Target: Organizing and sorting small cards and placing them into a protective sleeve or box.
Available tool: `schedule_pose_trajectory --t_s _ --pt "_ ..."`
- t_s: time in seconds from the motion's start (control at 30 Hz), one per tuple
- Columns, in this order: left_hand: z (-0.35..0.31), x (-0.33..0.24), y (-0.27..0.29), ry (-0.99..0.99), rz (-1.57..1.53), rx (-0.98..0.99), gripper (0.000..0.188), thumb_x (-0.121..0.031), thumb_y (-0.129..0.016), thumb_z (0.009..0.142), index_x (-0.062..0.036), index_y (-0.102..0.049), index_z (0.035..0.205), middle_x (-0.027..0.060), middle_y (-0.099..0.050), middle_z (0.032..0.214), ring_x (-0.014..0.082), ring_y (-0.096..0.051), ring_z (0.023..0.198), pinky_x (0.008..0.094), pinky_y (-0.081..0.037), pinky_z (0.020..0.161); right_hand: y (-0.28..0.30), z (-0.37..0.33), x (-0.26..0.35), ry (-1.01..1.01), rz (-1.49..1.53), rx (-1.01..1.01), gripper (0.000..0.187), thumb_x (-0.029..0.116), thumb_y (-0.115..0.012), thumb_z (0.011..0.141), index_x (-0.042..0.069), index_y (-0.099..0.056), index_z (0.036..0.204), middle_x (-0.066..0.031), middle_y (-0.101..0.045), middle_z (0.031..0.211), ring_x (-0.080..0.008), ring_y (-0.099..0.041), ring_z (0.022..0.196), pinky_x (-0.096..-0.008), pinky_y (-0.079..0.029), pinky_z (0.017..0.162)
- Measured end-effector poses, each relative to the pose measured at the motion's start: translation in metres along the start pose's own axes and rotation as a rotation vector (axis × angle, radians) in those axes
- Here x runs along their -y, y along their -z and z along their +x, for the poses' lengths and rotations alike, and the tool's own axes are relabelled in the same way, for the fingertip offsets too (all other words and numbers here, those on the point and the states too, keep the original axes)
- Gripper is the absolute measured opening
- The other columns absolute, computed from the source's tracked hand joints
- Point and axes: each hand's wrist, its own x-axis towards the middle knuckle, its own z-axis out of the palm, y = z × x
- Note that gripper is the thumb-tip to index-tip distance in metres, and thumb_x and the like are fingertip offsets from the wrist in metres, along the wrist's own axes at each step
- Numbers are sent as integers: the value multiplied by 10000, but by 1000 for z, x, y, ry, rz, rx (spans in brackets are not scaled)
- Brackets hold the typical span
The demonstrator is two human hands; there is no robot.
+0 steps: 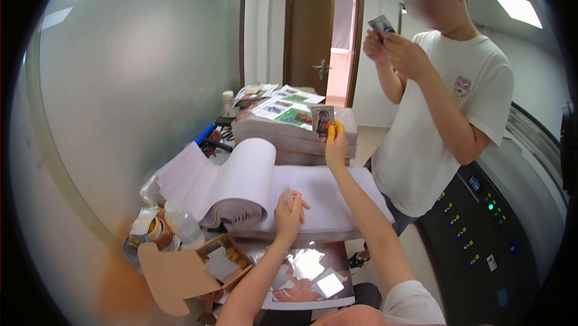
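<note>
My right hand (337, 145) is raised over the far side of the table, yellow covers on its fingertips. It pinches an upright picture card (323, 120) with a dark and red print. Lower and to the left, my left hand (289, 213) is above the white sheet stack (328, 190), its fingers curled together. A faint, see-through shape shows at those fingers, too blurred to name. Below lie several clear plastic sleeves (305, 262) and a small white card (330, 285) on a dark printed board (337, 254).
At right a co-worker (439, 103) holds another card (382, 24). A thick white roll (241, 178) rests on the table's left. Nearer are an open cardboard box (226, 252) and a clear bottle (186, 226). Printed sheets (289, 109) top a far stack; a control panel (481, 223) stands right.
</note>
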Motion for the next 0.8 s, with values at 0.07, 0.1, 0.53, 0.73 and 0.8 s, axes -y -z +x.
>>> schedule_pose_trajectory --t_s 0.07,0.1,0.53,0.73,0.8 --pt "-2 -2 -3 21 -8 -18 118 -119 -480 932 -24 -485 1001 88 -594 676 46 -405 421 196 -317 385 0 36 -9 10 -113 -41 275 143 -454 942 4 -495 1175 -111 -615 803 -194 -580 617 -313 -458 560" --pt "-2 -3 -5 10 -11 3 118 -119 -480 932 -24 -485 1001 88 -594 676 46 -405 421 196 -317 385 -2 54 -21 -4 -221 -72 287 127 -441 937 0 -476 1192 -152 -630 831 -277 -624 703 -371 -477 613" --pt "2 -4 -4 12 6 8 108 -119 -471 934 -23 -474 985 87 -593 678 45 -405 432 194 -310 391 -8 67 -43 130 -923 -128 323 166 -613 775 40 -596 1072 -177 -446 1224 -326 -423 1102 -413 -348 937" --pt "1 0 -1 8 15 -1 134 -141 -480 939 -19 -477 995 81 -586 668 44 -408 434 189 -315 387 2 -27 -8 282 -632 244 357 235 -670 744 94 -603 1065 -138 -451 1222 -314 -413 1098 -432 -337 918" --pt "0 -3 2 -17 8 -35 136 -141 -488 937 -20 -479 998 81 -589 667 44 -416 431 187 -319 380 10 -72 22 333 -605 444 331 256 -676 740 131 -618 1041 -105 -473 1205 -311 -427 1080 -434 -355 896"
